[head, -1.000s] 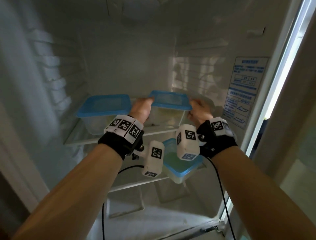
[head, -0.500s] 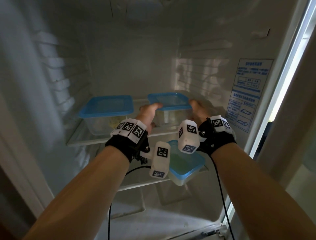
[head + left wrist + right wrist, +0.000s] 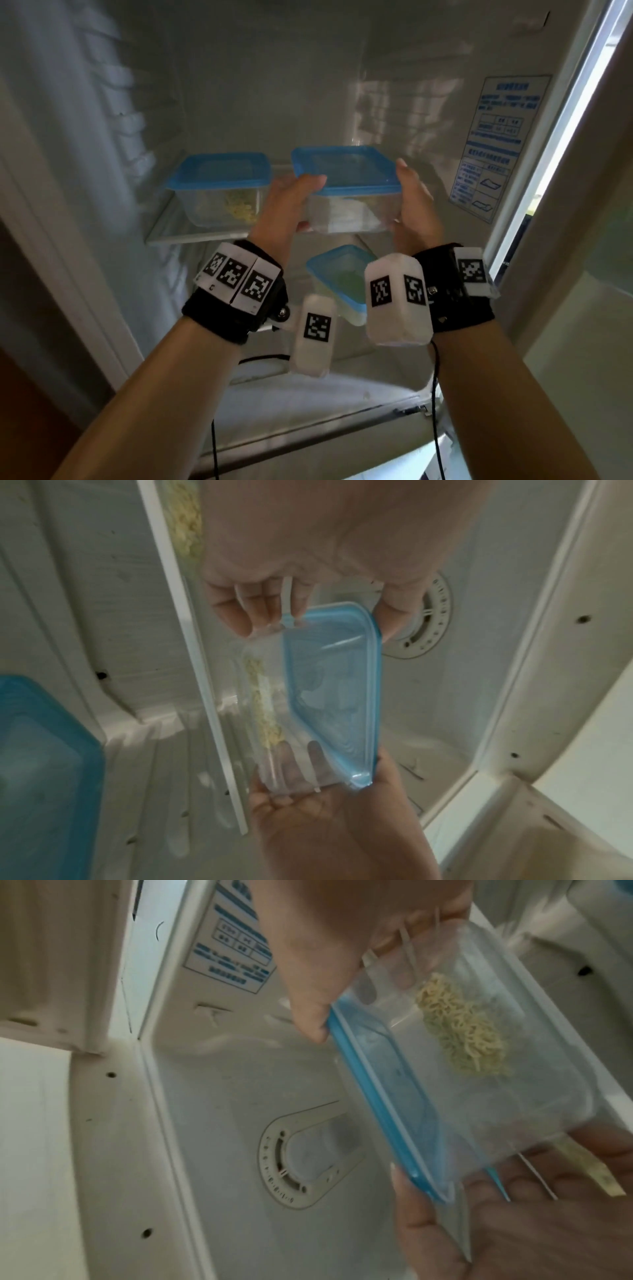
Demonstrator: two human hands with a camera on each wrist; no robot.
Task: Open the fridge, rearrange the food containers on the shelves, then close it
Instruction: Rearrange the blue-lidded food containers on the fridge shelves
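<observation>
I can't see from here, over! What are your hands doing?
Both hands, left hand and right hand, grip noodle container. Held off upper shelf. Nothing blocking.

Bright window strip (right side)

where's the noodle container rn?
In the head view, the noodle container is held between the left hand and right hand, at the front of the upper shelf, right of the other blue-lidded container.

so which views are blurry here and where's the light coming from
Head view: light enters from the right door gap, left wall dim and smeared. Left wrist view: the clear blue-lidded plastic container is soft with motion blur. Right wrist view: sharper on its noodles, hands blurred.
</observation>
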